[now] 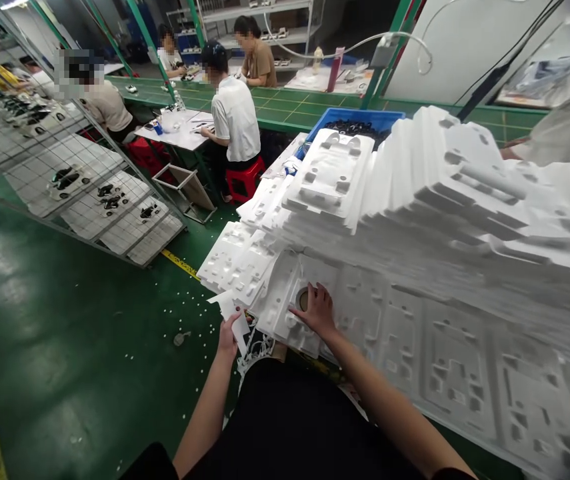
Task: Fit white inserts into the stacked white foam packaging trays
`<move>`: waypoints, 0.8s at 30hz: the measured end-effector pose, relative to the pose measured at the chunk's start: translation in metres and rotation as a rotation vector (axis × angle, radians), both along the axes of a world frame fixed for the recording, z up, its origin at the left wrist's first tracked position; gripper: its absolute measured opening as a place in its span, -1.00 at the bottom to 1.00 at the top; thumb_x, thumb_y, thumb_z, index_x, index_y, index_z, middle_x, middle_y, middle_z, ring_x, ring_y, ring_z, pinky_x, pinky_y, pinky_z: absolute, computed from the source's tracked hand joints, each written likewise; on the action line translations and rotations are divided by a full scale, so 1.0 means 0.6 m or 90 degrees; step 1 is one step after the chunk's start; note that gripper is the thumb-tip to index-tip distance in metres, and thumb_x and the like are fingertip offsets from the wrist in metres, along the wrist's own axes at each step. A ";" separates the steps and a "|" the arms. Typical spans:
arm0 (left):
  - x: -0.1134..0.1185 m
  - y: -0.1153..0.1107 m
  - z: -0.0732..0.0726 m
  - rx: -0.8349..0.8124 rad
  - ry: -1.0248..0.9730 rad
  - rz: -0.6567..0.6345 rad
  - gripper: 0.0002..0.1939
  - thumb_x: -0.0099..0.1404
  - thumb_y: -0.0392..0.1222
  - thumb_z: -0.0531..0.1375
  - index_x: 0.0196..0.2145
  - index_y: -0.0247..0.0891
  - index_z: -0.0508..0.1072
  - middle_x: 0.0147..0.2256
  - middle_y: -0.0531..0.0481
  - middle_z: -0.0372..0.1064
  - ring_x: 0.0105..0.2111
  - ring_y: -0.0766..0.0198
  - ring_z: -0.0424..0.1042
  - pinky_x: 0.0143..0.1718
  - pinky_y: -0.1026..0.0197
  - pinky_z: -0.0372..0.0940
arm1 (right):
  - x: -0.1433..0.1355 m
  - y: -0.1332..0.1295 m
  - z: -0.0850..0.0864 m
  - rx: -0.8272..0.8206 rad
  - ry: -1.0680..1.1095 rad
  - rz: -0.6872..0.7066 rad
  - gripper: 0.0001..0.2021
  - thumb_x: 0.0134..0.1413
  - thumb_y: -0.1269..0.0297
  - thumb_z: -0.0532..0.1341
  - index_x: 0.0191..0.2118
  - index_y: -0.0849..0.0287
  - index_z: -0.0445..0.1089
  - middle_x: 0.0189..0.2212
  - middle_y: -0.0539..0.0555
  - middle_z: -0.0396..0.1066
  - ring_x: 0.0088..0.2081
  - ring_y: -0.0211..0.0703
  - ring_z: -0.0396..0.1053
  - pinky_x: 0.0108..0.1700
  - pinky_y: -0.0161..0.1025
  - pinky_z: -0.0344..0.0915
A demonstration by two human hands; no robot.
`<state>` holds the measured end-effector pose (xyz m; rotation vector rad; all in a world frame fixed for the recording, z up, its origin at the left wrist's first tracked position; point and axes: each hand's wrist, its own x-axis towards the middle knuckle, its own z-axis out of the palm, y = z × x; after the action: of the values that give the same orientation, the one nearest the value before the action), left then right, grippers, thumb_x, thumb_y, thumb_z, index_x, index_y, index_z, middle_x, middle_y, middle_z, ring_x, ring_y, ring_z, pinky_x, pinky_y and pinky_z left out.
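My left hand (229,337) is closed on a thin white plastic piece (235,313), which sticks up past the fingers over the floor side of the table. Thumb and fingers of my right hand (319,311) curve around a round ring-shaped thing (303,299) with a brownish middle; its exact kind is unclear. That ring lies on a white molded plastic tray (285,323) near the table's front edge. More joined molded trays (455,363) stretch away to the right, with recesses of several shapes.
Tall stacks of white molded trays (415,180) stand behind my hands. A blue bin (359,119) holds dark parts. Left stands a wire-mesh rack (115,227) with model cars. White scraps hang by the table edge, and small white bits dot the green floor (89,347). Several people sit beyond.
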<state>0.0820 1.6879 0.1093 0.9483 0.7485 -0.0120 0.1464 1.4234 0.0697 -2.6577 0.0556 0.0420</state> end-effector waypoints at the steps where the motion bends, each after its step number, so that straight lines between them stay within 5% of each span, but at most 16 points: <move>1: 0.005 0.009 0.005 -0.011 -0.001 0.005 -0.55 0.02 -0.20 0.39 -0.10 -0.33 0.51 -0.22 -0.12 0.62 -0.38 0.17 0.58 -0.35 0.20 0.43 | -0.001 0.003 0.007 0.021 -0.031 -0.006 -0.07 -0.02 -0.21 0.34 0.34 0.28 0.12 0.34 0.48 0.01 0.38 0.46 -0.06 0.33 0.35 0.03; 4: 0.024 0.019 0.035 -0.091 -0.038 -0.023 -0.56 0.10 -0.16 0.35 -0.05 -0.32 0.52 -0.15 -0.15 0.62 -0.28 0.11 0.60 -0.27 0.17 0.46 | -0.016 0.013 0.044 0.143 -0.120 -0.005 -0.22 0.12 -0.24 0.22 0.28 0.23 0.21 0.33 0.43 0.06 0.39 0.38 -0.03 0.32 0.30 0.11; 8: 0.034 -0.008 0.103 -0.224 -0.083 -0.139 -0.49 0.15 -0.01 0.30 0.03 -0.29 0.52 -0.04 -0.21 0.59 -0.10 -0.03 0.58 -0.06 0.03 0.46 | -0.054 0.039 0.109 0.412 -0.017 0.037 -0.40 0.14 -0.18 0.25 0.14 0.13 0.34 0.09 0.29 0.40 0.11 0.17 0.39 0.14 0.15 0.38; 14: 0.000 -0.098 0.170 -0.127 0.097 -0.287 -0.63 0.03 -0.01 0.42 -0.20 -0.18 0.60 -0.27 -0.12 0.63 -0.06 -0.12 0.56 -0.01 0.00 0.41 | -0.090 0.043 0.163 0.728 0.190 -0.023 -0.30 -0.09 -0.15 0.42 0.11 0.13 0.34 -0.04 0.21 0.45 -0.18 -0.06 0.49 -0.27 -0.16 0.51; 19: -0.048 -0.152 0.173 -0.179 0.036 -0.298 -0.53 0.09 0.03 0.38 -0.12 -0.34 0.59 -0.20 -0.23 0.62 -0.07 -0.13 0.56 0.02 -0.01 0.41 | -0.095 0.009 0.179 0.771 0.303 0.074 -0.50 -0.14 -0.10 0.46 -0.22 0.21 0.46 -0.39 0.04 0.47 -0.53 -0.28 0.36 -0.44 -0.24 0.35; 24: -0.104 -0.161 0.196 -0.117 0.068 -0.177 -0.55 0.11 0.03 0.34 -0.13 -0.34 0.58 -0.28 -0.20 0.62 -0.10 -0.14 0.57 0.00 -0.02 0.41 | -0.109 0.011 0.189 0.706 0.262 0.142 -0.53 -0.14 -0.12 0.44 -0.27 0.20 0.53 -0.47 0.04 0.45 -0.47 -0.19 0.38 -0.40 -0.23 0.39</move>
<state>0.0196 1.5910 0.2267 0.8744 0.6961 -0.3709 0.0809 1.4298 0.1830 -1.5039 -0.1036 0.5262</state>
